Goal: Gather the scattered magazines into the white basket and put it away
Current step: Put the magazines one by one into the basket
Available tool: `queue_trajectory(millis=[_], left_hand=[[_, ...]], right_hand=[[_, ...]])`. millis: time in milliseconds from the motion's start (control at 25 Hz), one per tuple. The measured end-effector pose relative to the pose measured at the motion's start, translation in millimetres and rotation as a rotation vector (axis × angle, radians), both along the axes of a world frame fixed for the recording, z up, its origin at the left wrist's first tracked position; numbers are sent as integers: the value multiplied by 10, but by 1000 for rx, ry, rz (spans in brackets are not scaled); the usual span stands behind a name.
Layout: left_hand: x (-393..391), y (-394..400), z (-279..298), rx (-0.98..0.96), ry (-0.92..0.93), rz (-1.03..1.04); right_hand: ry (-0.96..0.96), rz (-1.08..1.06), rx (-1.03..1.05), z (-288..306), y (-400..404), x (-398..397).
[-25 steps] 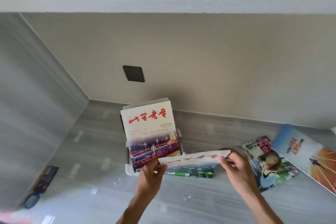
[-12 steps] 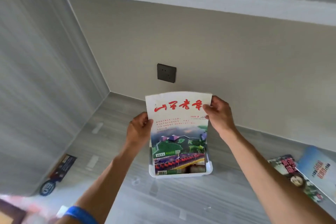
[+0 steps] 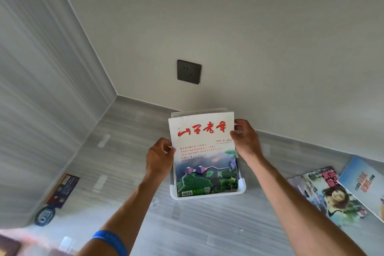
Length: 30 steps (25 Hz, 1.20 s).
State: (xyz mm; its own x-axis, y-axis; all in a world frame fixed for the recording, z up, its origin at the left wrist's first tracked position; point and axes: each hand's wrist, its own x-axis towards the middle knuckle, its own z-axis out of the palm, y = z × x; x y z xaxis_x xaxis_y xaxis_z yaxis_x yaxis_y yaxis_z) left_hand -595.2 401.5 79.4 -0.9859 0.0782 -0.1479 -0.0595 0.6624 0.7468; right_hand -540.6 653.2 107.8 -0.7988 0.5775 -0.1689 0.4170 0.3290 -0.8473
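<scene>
Both hands are on the front magazine (image 3: 202, 151), which stands upright in the white basket (image 3: 207, 194) on the bench (image 3: 124, 151). Left hand (image 3: 159, 159) has its grip pinching the left edge about halfway up, right hand (image 3: 245, 139) pinching the right edge higher, near the red title. More magazines stand right behind it.
</scene>
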Motion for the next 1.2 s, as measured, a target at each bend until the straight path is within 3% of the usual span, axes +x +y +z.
queue_trajectory(millis=[120,200,280,400,560,680,880,1200], left_hand=[[147,28,33,24,140,98],[395,160,71,155,346,37],[730,464,121,286,395,-6],[1319,1102,108,295,331,-201],[1951,1893,-88,265,85,-473],[2208,2194,-217,223,-13,-467],[2385,2396,-455,110,-55,-418],[2539,2509,-675,32,-97,-313]], right_hand=[[-87,17,95,-96,12,325],[-198,42,105,-253,86,808],[-371,-4,46,-472,206,1417],[-566,-94,-22,-722,432,2215],[-572,-114,22,-788,1037,2788],[-634,-7,142,-864,1465,3040],[-682,223,530,-1158,1679,3089],[-720,392,818,-1367,1620,2994]])
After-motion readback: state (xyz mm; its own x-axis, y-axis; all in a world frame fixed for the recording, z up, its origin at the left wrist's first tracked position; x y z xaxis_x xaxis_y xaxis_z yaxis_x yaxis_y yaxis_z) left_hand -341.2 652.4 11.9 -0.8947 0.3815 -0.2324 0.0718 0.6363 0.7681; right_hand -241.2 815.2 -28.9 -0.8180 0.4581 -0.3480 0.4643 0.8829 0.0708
